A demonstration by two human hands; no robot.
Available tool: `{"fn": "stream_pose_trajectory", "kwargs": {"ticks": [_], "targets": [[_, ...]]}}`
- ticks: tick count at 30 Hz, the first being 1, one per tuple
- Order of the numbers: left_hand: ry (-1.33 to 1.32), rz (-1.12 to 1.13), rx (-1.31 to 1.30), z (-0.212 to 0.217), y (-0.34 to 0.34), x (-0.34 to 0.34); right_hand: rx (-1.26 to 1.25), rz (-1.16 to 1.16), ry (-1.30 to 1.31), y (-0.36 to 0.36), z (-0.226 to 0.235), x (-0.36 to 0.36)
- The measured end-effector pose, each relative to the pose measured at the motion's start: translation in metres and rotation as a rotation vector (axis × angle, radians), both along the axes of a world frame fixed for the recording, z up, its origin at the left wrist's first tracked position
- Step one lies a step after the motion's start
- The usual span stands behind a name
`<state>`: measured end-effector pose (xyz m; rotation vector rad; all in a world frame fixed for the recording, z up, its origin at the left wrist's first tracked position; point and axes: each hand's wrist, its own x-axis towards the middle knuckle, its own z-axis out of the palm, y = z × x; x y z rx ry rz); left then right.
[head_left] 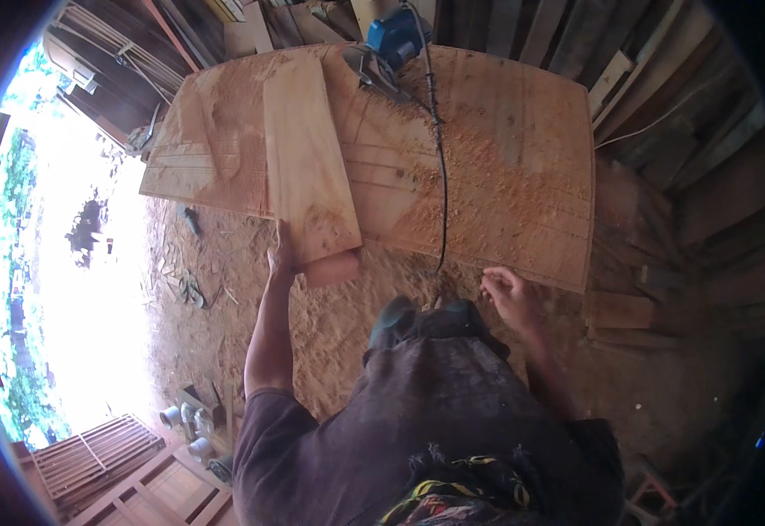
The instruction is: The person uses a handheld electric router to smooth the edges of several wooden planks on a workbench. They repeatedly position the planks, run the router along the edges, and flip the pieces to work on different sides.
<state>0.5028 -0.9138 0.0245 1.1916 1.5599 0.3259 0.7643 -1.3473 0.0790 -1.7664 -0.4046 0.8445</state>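
A long pale wooden board (308, 145) lies lengthwise across the sawdust-strewn worktable (531, 167), its near end jutting past the front edge. My left hand (282, 252) is closed around the left side of that near end. Just below the end shows a short reddish wooden piece (333, 270); how it is joined or supported is hidden. My right hand (508, 294) hovers by the table's front edge, fingers curled in, with nothing visible in them. A blue circular saw (393, 44) rests at the table's far edge, and its dark cord (440, 158) runs toward me over the tabletop.
Stacked planks (566, 35) lean behind the table and along the right. Sawdust and scraps cover the ground (224, 263). Slatted wooden frames (97, 456) and several pipe-like pieces (196, 425) lie at the lower left. Bright daylight enters from the left.
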Motion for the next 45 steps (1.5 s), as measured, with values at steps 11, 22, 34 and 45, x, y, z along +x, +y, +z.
{"fn": "stream_pose_trajectory", "kwargs": {"ticks": [11, 22, 34, 45], "targets": [[-1.004, 0.127, -0.537, 0.0, -0.115, -0.007, 0.015, 0.22, -0.15, 0.076, 0.013, -0.087], [-0.894, 0.381, -0.939, 0.102, -0.19, -0.028, 0.078, 0.525, 0.117, 0.233, -0.056, -0.114], [-0.961, 0.037, -0.257, 0.013, -0.099, -0.055, 0.125, 0.462, 0.661, 0.273, -0.018, -0.114], [-1.0, -0.08, 0.009, 0.141, -0.099, -0.038, -0.079, 0.266, -0.29, 0.227, 0.088, -0.097]]}}
